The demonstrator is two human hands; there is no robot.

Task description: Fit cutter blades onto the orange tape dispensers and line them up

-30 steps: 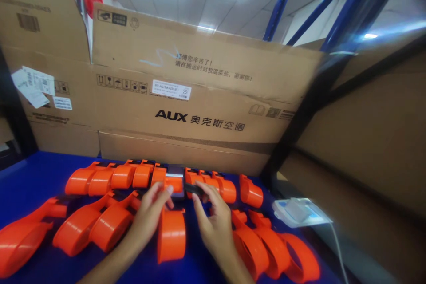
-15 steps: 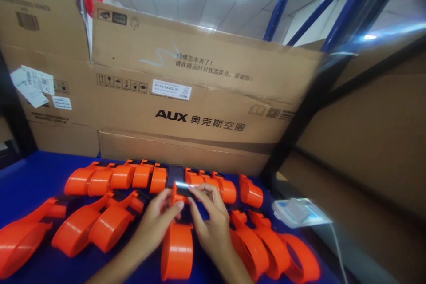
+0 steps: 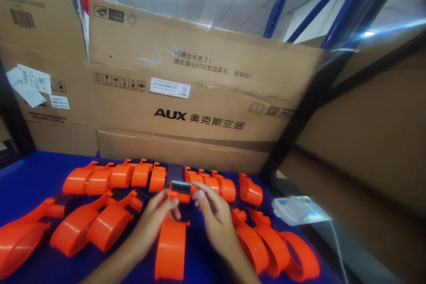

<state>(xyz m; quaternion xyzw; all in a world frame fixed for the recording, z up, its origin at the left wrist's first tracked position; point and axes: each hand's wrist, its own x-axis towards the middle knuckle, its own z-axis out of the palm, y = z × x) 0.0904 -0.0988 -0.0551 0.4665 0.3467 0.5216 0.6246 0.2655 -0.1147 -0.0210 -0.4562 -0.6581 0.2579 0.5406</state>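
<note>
In the head view an orange plastic part is held over the middle of the blue surface, its wide round band hanging down toward me. Its upper end is a small block with a black strip across the face. My left hand grips this block from the left, thumb in front and fingers partly hidden behind. At the block's right end, my right hand pinches with thumb and index finger. Similar orange parts with black ends lie to the left, and more orange parts are by my right forearm.
A back row of orange parts runs along a large cardboard sheet. Among them lies a dark flat piece. To the right is a white-and-blue box with a cable. Dark rack posts frame the surface.
The block has turned so its black strip faces me more. My right fingers have shifted from over the strip to the block's right end. The hanging band has swung slightly left.
</note>
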